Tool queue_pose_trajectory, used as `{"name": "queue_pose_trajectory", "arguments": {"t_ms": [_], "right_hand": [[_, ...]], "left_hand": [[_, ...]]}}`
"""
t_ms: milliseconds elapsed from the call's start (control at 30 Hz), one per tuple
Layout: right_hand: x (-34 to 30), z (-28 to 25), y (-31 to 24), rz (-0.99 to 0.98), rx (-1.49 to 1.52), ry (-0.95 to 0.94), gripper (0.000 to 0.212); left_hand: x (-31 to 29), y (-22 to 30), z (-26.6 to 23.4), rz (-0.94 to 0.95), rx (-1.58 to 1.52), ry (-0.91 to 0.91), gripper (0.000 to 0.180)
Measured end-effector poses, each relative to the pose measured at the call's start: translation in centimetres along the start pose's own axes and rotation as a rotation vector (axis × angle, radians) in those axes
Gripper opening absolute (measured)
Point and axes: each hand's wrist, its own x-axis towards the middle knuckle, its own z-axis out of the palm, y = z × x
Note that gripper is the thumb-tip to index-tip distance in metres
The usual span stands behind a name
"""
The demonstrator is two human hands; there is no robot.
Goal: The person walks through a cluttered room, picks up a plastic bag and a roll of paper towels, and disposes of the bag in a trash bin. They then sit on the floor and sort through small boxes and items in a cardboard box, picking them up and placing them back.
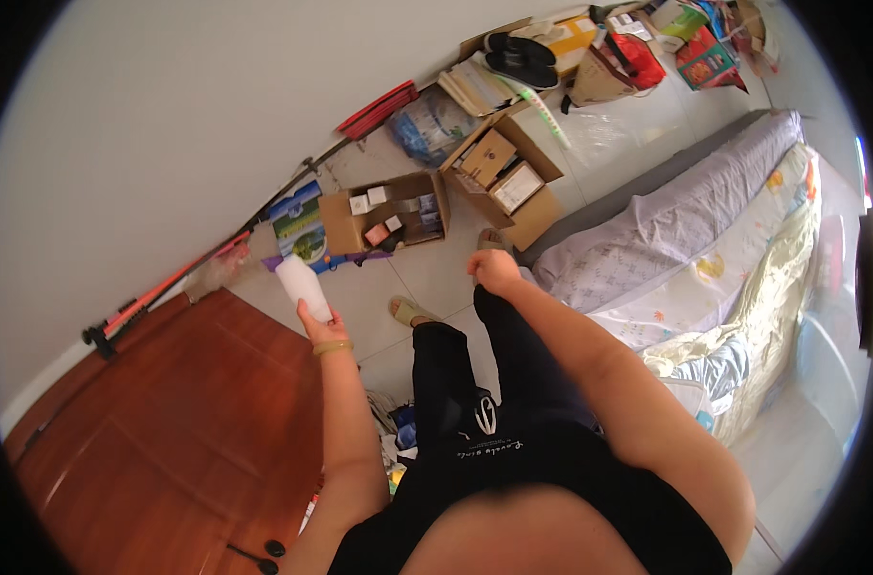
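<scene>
In the head view: gripping a plain white, roughly cylindrical object (302, 286) in the left hand (321, 324), with thumb and fingers wrapped round its lower end; tilting it up and leftward, in line with the pale floor tiles (384, 276) and close, in the picture, to a blue-and-green package (300, 228); cannot tell whether a bottle or a roll. Wearing a yellowish bracelet (333, 346) on the left wrist. Curling the right hand (496, 272) into a loose fist in front of the right knee, near one sandal (491, 236); cannot tell whether around anything small, with the palm hidden. Standing in black trousers (441, 374) with a white drawstring (485, 415) at the waist. To the left, beside the left forearm, having a red-brown wooden surface (168, 422). Ahead, facing an open cardboard box (339, 222) with small white boxes (360, 204) and a reddish one inside, then, just beside it to the right, a second open box (535, 218) with cartons (518, 187) in it. Beyond these, along the wall, facing a blue plastic bag (427, 125) and black shoes (521, 67). To the right, having a mattress with a lilac sheet (609, 230).
</scene>
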Motion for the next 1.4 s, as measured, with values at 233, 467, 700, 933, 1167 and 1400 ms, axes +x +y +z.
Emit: {"name": "queue_pose_trajectory", "arguments": {"t_ms": [233,467,700,933,1167,1400], "right_hand": [[4.9,6.1,-0.1,0.099,-0.339,-0.055,0.019],[20.5,16.8,7.4,-0.056,-0.665,-0.052,0.046],[32.9,22.8,12.3,-0.178,-0.905,-0.032,0.060],[36.2,24.2,13.7,-0.251,-0.907,0.047,0.047],[36.4,21.1,9.9,-0.272,-0.950,0.053,0.043],[39.7,23.7,10.9,-0.262,-0.803,0.124,0.054]], "left_hand": [[6.8,-3.4,-2.8,0.138,0.077,0.017,0.066],[19.7,-8.0,-1.5,0.478,-0.058,-0.175,0.056],[28.8,-9.6,1.5,0.526,-0.231,-0.385,0.054],[32.7,-9.0,6.2,0.568,-0.262,-0.513,0.050],[34.1,-9.6,5.1,0.401,-0.221,-0.538,0.048],[34.8,-8.3,3.9,0.483,-0.165,-0.516,0.049]]}}
